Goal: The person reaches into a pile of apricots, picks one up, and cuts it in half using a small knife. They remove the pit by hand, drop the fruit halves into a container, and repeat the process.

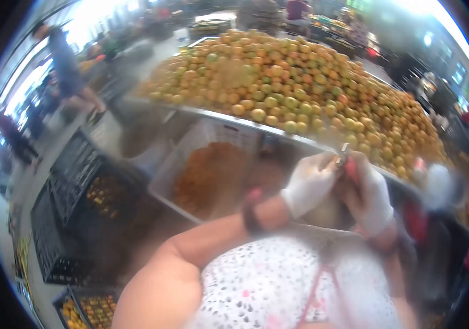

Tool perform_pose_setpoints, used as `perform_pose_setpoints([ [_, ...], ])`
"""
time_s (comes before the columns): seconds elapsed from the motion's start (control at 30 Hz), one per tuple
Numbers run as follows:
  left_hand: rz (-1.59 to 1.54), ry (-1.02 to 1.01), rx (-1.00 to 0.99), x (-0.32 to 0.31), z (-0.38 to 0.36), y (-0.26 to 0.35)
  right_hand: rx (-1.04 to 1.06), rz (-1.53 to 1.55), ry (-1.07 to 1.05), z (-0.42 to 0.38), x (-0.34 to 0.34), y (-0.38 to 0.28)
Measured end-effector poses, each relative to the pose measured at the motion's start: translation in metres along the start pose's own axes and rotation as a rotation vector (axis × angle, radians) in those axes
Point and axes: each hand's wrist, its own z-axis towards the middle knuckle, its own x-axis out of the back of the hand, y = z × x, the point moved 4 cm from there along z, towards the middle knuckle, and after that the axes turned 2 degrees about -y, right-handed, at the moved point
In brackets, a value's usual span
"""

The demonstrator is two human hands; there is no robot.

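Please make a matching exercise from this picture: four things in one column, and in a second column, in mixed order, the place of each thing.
Things:
1. pile of fruit
2. black crate
3. white tub
4. left hand

Places:
A. on the floor at the left
B. under the table edge, full of orange pieces
C. in front of the chest, in a white glove
D. on the long metal table

Pairs: 1-D, 2-A, 3-B, 4-C
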Motion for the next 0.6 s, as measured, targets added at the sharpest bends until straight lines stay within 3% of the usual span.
perform_pose_setpoints([
  [0.23, 0.107, -0.109, 0.181, -0.017, 0.010, -0.010, -0.106, 0.078, -0.039, -0.024, 0.007, 0.024],
  [0.4, 0.144, -0.226, 0.196, -0.032, 0.020, -0.014, -0.117, 0.034, 0.019, -0.040, 0.016, 0.037],
  [0.5, 0.145, -0.283, 0.223, -0.040, 0.029, -0.021, -0.244, 0.107, 0.224, -0.050, 0.020, 0.054],
  [0.57, 0.187, -0.305, 0.220, -0.037, 0.035, -0.025, -0.545, 0.593, 0.374, -0.059, 0.017, 0.075],
  [0.6, 0.314, -0.276, 0.145, -0.030, 0.040, -0.025, -0.547, 0.600, 0.383, -0.060, 0.015, 0.079],
])
